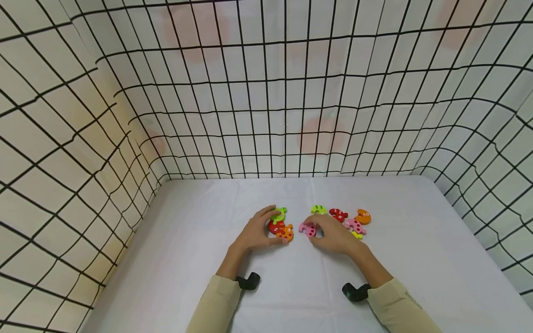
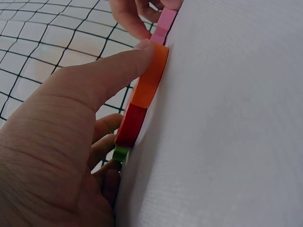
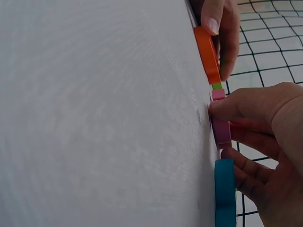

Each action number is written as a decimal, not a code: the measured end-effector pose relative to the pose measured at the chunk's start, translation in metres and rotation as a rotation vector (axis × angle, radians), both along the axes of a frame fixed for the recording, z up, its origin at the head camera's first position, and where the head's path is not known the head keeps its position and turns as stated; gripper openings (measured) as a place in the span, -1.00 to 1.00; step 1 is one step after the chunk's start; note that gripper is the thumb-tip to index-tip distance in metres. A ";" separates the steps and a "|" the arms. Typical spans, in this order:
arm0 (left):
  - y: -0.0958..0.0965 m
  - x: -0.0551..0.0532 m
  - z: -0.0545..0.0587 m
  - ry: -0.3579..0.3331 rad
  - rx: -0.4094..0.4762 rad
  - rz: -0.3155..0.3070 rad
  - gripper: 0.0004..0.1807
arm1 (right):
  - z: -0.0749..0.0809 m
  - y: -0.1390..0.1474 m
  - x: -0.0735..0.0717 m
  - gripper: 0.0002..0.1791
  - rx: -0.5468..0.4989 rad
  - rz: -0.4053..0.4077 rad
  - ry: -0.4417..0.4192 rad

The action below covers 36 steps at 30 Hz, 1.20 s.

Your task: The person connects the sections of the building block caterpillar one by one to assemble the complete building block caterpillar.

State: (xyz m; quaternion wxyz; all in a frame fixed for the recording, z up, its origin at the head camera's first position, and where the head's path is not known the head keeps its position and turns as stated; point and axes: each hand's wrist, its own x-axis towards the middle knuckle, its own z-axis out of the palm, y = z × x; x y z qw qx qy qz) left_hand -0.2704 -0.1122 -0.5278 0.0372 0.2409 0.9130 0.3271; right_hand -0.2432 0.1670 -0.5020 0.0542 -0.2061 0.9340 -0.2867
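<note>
Small, flat, animal-shaped pieces with spots and stripes lie on the white table. My left hand curls round a joined group: a green piece, a red piece and an orange spotted piece. Its thumb presses the orange edge in the left wrist view, with fingers at the green end. My right hand pinches a pink spotted piece between thumb and fingers, flat on the table, just right of the orange one. In the right wrist view a blue piece stands close to the right hand's fingers.
Beyond and right of the right hand lie a green striped piece, a red striped piece, an orange piece, another pink piece and a partly hidden yellow piece. Black grid netting encloses the table's back and sides.
</note>
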 end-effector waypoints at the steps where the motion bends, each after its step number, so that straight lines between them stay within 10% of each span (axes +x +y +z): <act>1: 0.000 0.000 0.000 0.002 0.000 0.001 -0.06 | 0.000 0.000 0.000 -0.58 -0.006 -0.002 0.003; 36: -0.002 -0.002 -0.001 0.023 0.018 -0.018 -0.10 | 0.001 -0.037 -0.014 -0.55 -0.046 0.018 0.044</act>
